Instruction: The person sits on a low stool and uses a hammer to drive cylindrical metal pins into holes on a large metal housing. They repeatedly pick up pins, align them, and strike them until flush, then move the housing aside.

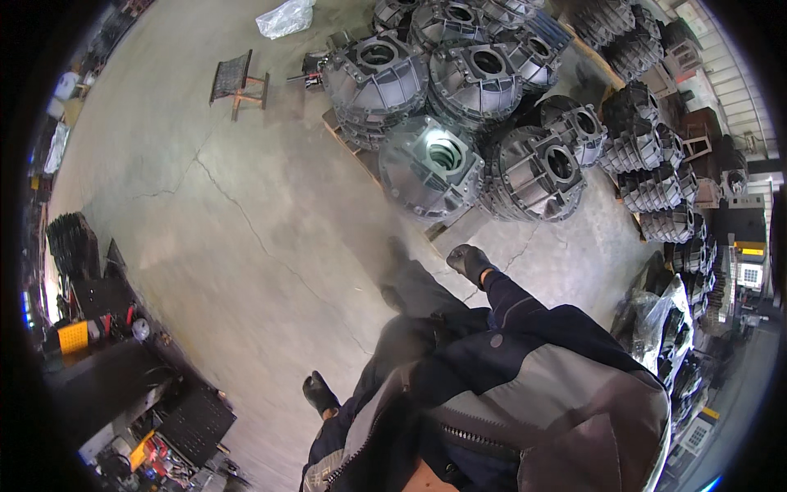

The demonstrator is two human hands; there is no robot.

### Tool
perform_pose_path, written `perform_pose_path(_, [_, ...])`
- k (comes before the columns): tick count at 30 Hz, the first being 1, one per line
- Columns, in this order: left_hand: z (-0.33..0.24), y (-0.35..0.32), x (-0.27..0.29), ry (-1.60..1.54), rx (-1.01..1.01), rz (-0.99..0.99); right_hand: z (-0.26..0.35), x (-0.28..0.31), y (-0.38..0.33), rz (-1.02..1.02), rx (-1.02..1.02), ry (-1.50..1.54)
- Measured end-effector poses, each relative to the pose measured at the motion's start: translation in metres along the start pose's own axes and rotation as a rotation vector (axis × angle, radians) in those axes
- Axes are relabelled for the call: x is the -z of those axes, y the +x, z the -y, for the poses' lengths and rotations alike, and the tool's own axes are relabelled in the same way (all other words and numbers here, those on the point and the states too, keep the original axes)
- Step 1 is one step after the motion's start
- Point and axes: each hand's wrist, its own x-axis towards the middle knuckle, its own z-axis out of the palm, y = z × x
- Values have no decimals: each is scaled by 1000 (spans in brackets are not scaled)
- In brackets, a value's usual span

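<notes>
My right hand (470,262), in a dark glove, is held out in front of me with its fingers curled closed, and nothing shows in it. Just beyond it, without contact, stand the large grey cast-metal housings (432,168), stacked and with round openings on top. A bright patch of light falls on the nearest one. Low at my left side hangs my left hand (318,392), also in a dark glove. Its fingers look loosely apart, holding nothing, over the concrete floor (270,328).
A small folding stool (239,84) stands ahead on the left, near clear plastic sheeting (285,18). More stacked castings (643,152) line the right, with plastic-wrapped parts (668,320) nearer. At lower left is a dark workbench (193,426) with tools. Wooden pallet edges (447,234) stick out below the housings.
</notes>
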Motion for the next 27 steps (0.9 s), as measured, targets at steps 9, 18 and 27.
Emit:
perform_pose_path(9, [-46, 116, -10, 309, -88, 248, 36, -24, 113, -161, 350, 248])
perform_pose_path(18, [-205, 159, -38, 473, -306, 153, 177, 68, 188, -33, 329, 925])
perform_pose_path(27, [-407, 265, -53, 555, -385, 239, 271, 115, 264, -35, 333, 1172])
